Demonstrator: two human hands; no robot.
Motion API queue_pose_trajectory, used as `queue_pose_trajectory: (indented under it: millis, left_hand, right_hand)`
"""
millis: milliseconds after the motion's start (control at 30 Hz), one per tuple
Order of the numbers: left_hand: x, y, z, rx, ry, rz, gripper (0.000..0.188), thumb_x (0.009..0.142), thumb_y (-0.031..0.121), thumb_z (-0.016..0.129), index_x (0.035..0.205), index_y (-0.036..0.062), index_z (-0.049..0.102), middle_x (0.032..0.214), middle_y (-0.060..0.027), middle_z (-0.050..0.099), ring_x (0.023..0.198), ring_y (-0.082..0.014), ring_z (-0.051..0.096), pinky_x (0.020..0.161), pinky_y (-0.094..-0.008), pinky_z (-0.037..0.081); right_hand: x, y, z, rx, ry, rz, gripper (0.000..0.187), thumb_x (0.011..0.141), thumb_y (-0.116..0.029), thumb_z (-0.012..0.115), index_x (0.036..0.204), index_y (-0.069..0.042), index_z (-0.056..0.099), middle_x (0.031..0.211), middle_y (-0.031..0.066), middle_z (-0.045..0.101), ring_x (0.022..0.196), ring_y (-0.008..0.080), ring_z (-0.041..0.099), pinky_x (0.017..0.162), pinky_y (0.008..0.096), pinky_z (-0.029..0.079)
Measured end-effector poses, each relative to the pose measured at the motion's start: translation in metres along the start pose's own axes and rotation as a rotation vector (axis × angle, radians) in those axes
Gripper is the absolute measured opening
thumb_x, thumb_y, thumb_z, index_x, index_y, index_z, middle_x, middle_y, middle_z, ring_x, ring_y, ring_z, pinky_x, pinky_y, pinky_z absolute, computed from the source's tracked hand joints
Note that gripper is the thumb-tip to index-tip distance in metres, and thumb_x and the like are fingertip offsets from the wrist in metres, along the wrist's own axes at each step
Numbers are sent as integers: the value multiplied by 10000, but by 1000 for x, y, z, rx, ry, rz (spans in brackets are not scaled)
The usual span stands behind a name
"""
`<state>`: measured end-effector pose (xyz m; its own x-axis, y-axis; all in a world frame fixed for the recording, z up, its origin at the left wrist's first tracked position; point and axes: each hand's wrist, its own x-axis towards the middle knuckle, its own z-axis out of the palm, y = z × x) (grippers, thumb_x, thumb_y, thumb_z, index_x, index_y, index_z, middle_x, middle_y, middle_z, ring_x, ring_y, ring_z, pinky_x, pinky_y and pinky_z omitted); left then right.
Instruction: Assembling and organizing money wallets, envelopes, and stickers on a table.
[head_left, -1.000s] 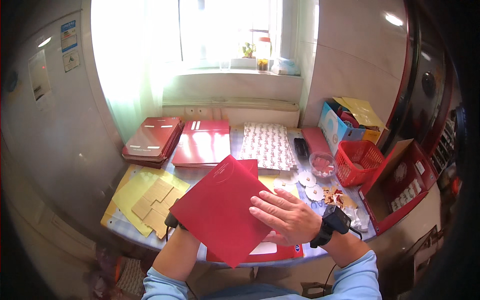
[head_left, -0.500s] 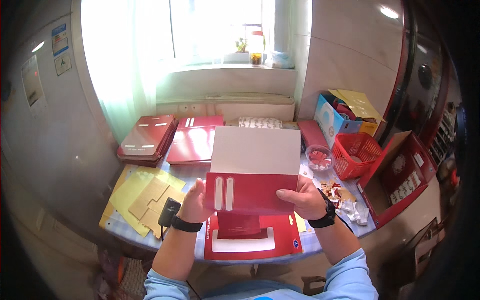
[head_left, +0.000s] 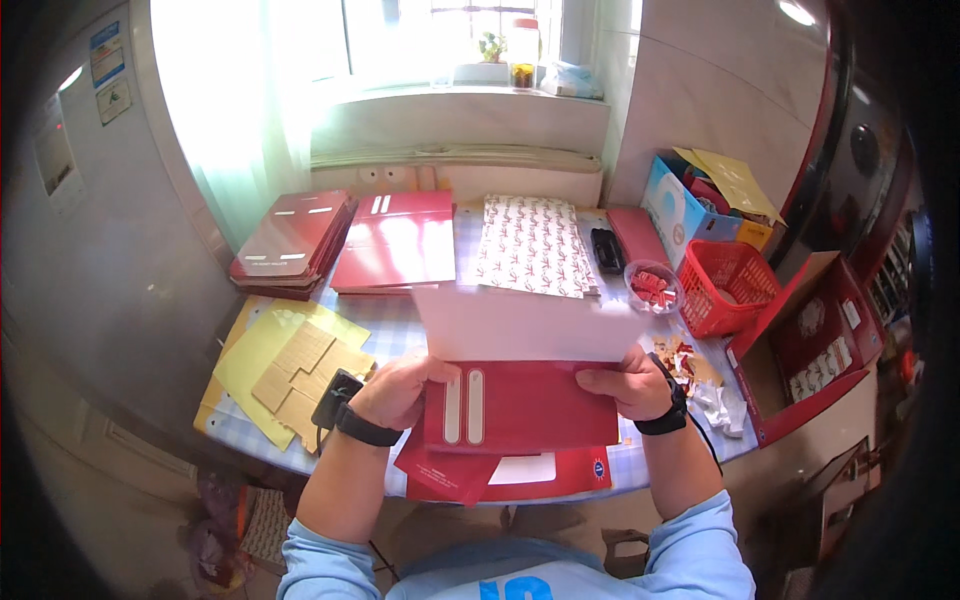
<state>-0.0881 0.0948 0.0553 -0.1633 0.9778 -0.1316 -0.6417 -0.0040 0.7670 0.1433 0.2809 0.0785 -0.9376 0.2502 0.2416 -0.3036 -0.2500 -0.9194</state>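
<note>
A dark red folded card sheet (head_left: 540, 405) is held up in front of me, its pale inner flap rising at the back. Two long white slots run near its left end. My left hand (head_left: 395, 393) grips the left edge with the thumb on the red face. My right hand (head_left: 638, 388) closes on the right edge, thumb also on top. Below, at the table's near edge, lies a flat red printed card (head_left: 580, 475) with a white window, partly covered. A smaller red piece (head_left: 450, 470) lies tilted over it.
Stacks of red card (head_left: 290, 240) and red folders (head_left: 400, 240) stand at the back left, patterned sheets (head_left: 530, 245) beside them. Yellow paper and brown cardboard (head_left: 305, 370) lie left. A red basket (head_left: 728, 285), a tub of red scraps (head_left: 653, 287) and an open red box (head_left: 810, 340) sit right.
The held card has come lower and nearer me, its pale flap tipping back. My left thumb now lies over its face. The smaller red piece below shows further left and tilted. The view has shifted.
</note>
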Motion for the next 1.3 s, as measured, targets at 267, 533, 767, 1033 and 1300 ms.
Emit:
queue_pose_trajectory:
  millis: [267, 533, 767, 1033, 1300]
  left_hand:
    - [-2, 4, -17, 105, -670, -71, 626, 799, 252, 709, 1270, -111, 512, 1229, -193, 600, 1130, -261, 592, 996, -355, 434]
    - [1, 10, 24, 624, -491, -227, 382, 917, 243, 651, 1126, -76, 618, 990, -55, 665, 905, -85, 594, 809, -239, 481]
    - [2, -5, 36, 633, -32, 215, 243, 879, 138, 701, 1044, -32, 647, 946, -19, 669, 830, -49, 591, 741, -218, 498]
    - [4, -24, 55, 783, -227, 504, 540, 935, 81, 598, 1413, -2, 360, 1257, -128, 544, 1132, -159, 526, 982, -288, 425]
    - [-1, -35, 54, 888, -253, 379, 591, 970, 94, 530, 1471, 40, 222, 1341, -157, 470, 1211, -194, 469, 997, -315, 390]
  right_hand:
    - [3, -8, -15, 44, -434, -23, 200, 914, -63, 563, 1029, 71, 657, 1019, 140, 666, 967, 204, 626, 878, 309, 478]
    - [5, -15, -3, -183, -235, 103, 203, 873, -72, 579, 1035, 38, 635, 1003, 93, 658, 940, 146, 615, 859, 274, 479]
    - [10, -8, -4, 269, 70, 35, 515, 977, -303, 481, 1350, 45, 407, 1240, 172, 575, 1120, 230, 595, 956, 365, 487]
    - [9, -2, -7, 39, 331, -69, 230, 840, -5, 698, 1038, -1, 581, 986, 93, 681, 892, 153, 663, 832, 301, 541]
    - [11, -12, 15, -596, 253, -191, 370, 762, -46, 777, 1107, -29, 646, 915, 49, 660, 882, 123, 625, 786, 261, 535]
